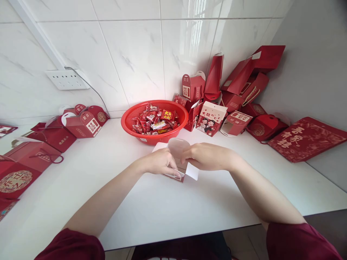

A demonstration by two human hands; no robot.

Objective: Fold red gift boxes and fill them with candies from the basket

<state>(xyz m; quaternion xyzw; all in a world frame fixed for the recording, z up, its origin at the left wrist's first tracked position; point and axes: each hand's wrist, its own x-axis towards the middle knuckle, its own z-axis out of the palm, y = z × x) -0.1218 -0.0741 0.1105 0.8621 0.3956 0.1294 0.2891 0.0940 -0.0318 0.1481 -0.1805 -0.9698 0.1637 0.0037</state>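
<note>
A small paper gift box [183, 168] stands on the white table in front of me, its top open and its pale inner flaps spread out. My left hand [162, 161] is closed on the box's near left wall, fingertips at the front edge. From the other side my right hand [208, 156] reaches over the opening, its fingers bent together and pointing down inside; what they hold, if anything, is hidden. Just behind the box is a red plastic basket [127, 127] filled with wrapped candies [157, 119].
Red gift boxes [82, 124] line the left side of the table [130, 216]. More boxes [211, 119] are piled at the back right, beside a flat red bag [306, 139]. A power strip [67, 80] with a cable is on the tiled wall.
</note>
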